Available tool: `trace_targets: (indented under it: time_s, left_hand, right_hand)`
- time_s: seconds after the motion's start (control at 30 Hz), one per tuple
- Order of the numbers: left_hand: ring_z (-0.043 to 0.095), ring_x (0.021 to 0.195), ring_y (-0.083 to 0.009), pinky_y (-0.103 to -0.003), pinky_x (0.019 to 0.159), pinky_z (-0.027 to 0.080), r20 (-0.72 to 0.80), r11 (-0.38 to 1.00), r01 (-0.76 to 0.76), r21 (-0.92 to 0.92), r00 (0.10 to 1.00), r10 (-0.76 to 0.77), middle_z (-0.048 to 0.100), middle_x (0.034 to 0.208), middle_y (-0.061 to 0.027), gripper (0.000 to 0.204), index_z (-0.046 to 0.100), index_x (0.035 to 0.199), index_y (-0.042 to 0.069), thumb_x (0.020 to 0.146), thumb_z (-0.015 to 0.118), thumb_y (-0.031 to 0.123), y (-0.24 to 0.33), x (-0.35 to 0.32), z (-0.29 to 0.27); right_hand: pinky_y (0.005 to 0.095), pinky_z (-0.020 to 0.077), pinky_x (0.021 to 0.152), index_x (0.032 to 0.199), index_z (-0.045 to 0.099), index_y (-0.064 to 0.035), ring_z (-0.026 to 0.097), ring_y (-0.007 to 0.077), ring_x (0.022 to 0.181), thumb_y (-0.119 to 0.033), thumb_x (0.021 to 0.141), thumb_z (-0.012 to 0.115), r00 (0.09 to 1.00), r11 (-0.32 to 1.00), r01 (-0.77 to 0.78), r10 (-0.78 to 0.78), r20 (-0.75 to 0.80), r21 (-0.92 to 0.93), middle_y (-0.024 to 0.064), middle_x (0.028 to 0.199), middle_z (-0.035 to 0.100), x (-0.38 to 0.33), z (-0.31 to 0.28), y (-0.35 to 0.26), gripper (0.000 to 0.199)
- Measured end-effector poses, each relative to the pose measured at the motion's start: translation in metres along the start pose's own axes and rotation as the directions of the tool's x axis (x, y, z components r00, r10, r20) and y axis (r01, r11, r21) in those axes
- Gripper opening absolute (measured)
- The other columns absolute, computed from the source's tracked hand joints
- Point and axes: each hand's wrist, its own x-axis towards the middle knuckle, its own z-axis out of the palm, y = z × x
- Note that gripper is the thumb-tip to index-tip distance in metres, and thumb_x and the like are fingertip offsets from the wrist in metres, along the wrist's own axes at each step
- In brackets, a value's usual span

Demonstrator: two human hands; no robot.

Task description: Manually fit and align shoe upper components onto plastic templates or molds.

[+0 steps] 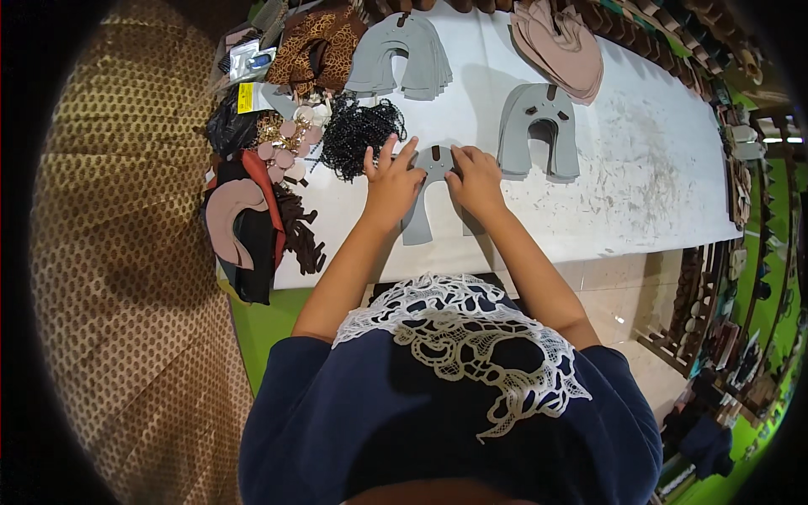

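Head view looks down on a white counter (640, 177), where both hands press flat on a grey horseshoe-shaped cutout (423, 210) near the centre. Left hand (392, 181) lies open-fingered on its left arm, right hand (476, 178) on its right arm, neither clenched. At 2 o'clock sits a grey stack (539, 130); at 10 o'clock, black beads (358, 135).

Seen from above, a person's left hand (391, 178) and right hand (476, 178) press flat on a grey horseshoe-shaped cut piece (427, 200) lying on a white worktable (640, 177). Just beside the right hand lies a stack of matching grey pieces (539, 130). A heap of black beads (358, 132) sits near the left hand.
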Motion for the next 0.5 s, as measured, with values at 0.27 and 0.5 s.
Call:
trace_targets:
  time_s: [0.27, 0.5]
  left_hand:
    - [0.03, 0.129, -0.0317, -0.059, 0.102, 0.015, -0.126, 0.999, 0.031, 0.044, 0.992, -0.025, 0.042, 0.138, -0.0062, 0.02, 0.069, 0.095, 0.022, 0.075, 0.065, 0.026, 0.006, -0.029, 0.015]
    - [0.028, 0.13, -0.0346, -0.059, 0.102, 0.014, -0.089, 0.988, 0.157, -0.01, 0.983, -0.158, 0.036, 0.141, -0.0112, 0.035, 0.064, 0.109, 0.021, 0.077, 0.065, 0.034, 0.016, -0.036, 0.02]
  right_hand:
    - [0.0473, 0.0345, 0.087, 0.114, 0.063, -0.0179, 0.05, 0.029, 0.105, -0.031, 0.071, 0.072, 0.802, 0.977, -0.16, 0.212, 0.559, -0.141, 0.0086, 0.101, 0.061, 0.054, -0.014, -0.019, 0.046]
    - [0.0482, 0.0343, 0.086, 0.097, 0.071, -0.0213, 0.051, 0.0284, 0.104, -0.041, 0.066, 0.073, 0.78, 0.973, 0.093, 0.06, 0.623, -0.21, 0.0052, 0.1, 0.061, 0.063, 0.003, -0.012, 0.037]
